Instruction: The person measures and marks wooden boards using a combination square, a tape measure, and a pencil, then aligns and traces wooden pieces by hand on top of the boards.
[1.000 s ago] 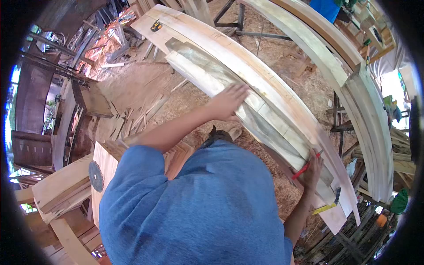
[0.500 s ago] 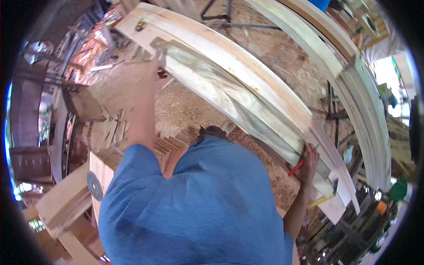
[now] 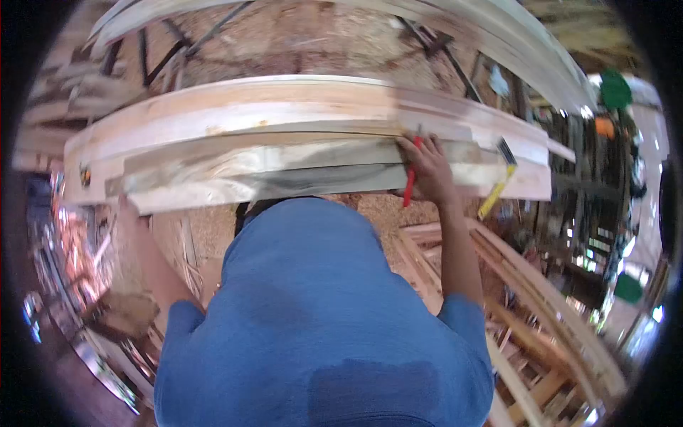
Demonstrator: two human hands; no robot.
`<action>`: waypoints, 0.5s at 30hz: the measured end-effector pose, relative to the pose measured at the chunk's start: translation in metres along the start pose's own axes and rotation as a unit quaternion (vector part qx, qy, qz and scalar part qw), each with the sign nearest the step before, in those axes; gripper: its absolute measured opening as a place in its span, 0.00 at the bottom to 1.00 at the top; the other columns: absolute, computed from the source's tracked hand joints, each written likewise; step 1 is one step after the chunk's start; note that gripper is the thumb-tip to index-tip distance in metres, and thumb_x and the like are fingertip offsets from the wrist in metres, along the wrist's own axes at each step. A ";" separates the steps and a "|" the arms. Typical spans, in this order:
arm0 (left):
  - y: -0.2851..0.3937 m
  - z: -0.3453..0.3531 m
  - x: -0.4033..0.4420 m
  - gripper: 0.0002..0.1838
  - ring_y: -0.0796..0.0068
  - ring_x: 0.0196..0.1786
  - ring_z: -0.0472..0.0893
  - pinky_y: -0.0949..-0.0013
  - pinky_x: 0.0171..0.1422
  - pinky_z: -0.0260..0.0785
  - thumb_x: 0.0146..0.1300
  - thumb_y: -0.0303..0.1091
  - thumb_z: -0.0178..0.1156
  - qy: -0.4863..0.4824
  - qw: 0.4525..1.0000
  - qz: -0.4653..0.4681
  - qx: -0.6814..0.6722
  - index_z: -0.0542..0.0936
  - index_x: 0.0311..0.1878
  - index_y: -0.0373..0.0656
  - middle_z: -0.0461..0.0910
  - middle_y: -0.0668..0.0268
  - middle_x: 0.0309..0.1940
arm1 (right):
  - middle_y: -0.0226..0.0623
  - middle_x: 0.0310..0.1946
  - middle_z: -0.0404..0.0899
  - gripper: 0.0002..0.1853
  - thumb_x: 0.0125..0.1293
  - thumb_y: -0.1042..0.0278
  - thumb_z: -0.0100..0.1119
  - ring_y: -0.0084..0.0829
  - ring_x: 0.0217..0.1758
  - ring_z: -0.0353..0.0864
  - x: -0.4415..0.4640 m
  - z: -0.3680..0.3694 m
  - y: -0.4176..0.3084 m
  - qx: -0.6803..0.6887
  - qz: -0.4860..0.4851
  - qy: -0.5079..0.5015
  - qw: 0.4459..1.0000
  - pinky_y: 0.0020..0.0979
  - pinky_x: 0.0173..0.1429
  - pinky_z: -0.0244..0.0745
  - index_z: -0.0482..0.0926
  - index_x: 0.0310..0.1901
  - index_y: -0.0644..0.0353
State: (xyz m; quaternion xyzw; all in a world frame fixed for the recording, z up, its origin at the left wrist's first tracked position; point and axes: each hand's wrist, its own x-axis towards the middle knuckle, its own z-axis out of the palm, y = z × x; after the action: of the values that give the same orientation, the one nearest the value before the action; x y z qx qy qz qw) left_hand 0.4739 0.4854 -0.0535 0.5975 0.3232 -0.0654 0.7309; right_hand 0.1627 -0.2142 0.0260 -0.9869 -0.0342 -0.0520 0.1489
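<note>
A weathered grey-brown wooden board [image 3: 313, 160] lies along wider pale planks [image 3: 242, 99] in front of me. At its left end is my left hand [image 3: 128, 206], blurred, its fingers closed at the board's near corner. My right hand [image 3: 430, 171] rests over the board toward its right end. A slim red pencil [image 3: 410, 181] is held in that hand, one end pointing toward me. To the right, a try square with a yellow handle [image 3: 496, 191] and dark blade lies on the wood. A small yellow-and-black tape measure [image 3: 85, 176] sits on the far left end.
Another long curved timber [image 3: 469, 28] rests on dark metal stands [image 3: 185, 46] beyond the planks. Wood shavings cover the ground [image 3: 306, 53]. Long cut strips of wood [image 3: 541, 313] lie at the lower right, and scrap is heaped on the left.
My view has turned, so the planks now run nearly level across it. My left hand stays near the board's left end; my right hand still holds the pencil over the board.
</note>
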 end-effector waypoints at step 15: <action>0.020 -0.005 0.005 0.37 0.54 0.61 0.81 0.46 0.48 0.80 0.70 0.62 0.61 0.147 0.963 0.018 0.227 0.72 0.72 0.47 0.78 0.60 0.66 | 0.42 0.67 0.74 0.55 0.34 0.45 0.81 0.47 0.72 0.70 0.005 -0.009 -0.003 0.026 0.023 -0.027 0.999 0.57 0.79 0.55 0.69 0.69 0.54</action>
State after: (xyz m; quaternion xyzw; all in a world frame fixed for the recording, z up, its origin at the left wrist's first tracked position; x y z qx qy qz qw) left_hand 0.4858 0.4966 -0.0402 0.7561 0.3933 -0.0354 0.5218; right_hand 0.1667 -0.2133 0.0362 -0.9842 -0.0168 -0.0211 0.1751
